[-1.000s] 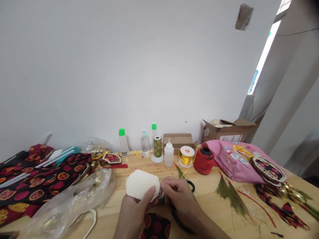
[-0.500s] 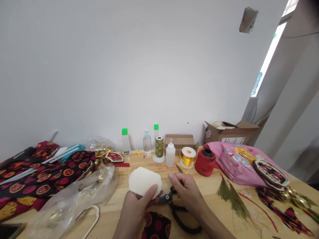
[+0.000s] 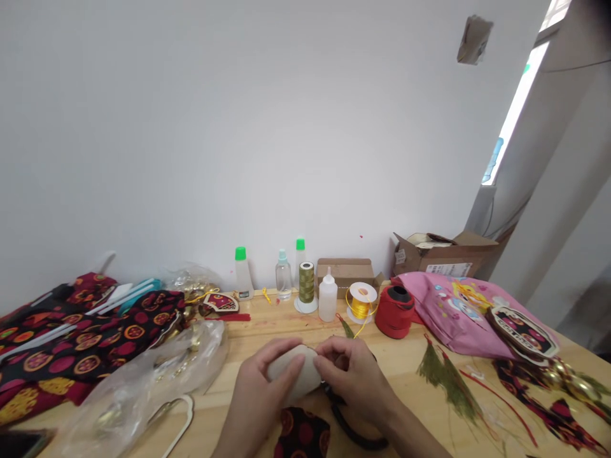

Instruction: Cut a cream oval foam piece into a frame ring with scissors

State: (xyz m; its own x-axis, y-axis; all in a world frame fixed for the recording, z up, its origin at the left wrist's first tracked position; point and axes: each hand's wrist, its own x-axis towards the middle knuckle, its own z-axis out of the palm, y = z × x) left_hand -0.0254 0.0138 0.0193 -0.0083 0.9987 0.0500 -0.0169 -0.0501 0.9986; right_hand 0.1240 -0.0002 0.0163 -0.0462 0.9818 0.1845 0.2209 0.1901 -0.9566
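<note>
Both hands meet over the wooden table point(image 3: 405, 362) near its front edge. My left hand point(image 3: 255, 397) wraps its fingers round a flat cream-white piece point(image 3: 294, 375), now tilted so only its edge and part of its face show. My right hand point(image 3: 356, 378) pinches the same piece from the right. Under the right hand lie black-handled pliers point(image 3: 351, 429). A scrap of dark red patterned cloth point(image 3: 300, 436) lies just below the hands.
Bottles point(image 3: 242, 273), a green thread spool point(image 3: 306, 283), a yellow cord spool point(image 3: 360, 299) and a red spool point(image 3: 395, 312) line the back. Patterned cloth point(image 3: 81, 337) and a clear plastic bag point(image 3: 157, 375) lie left. A pink bag point(image 3: 453, 305), green tassels point(image 3: 443, 375) and cardboard boxes point(image 3: 442, 251) lie right.
The right hand left the pliers and came back onto the white piece. The left hand has turned the piece downward, so its broad face no longer faces me.
</note>
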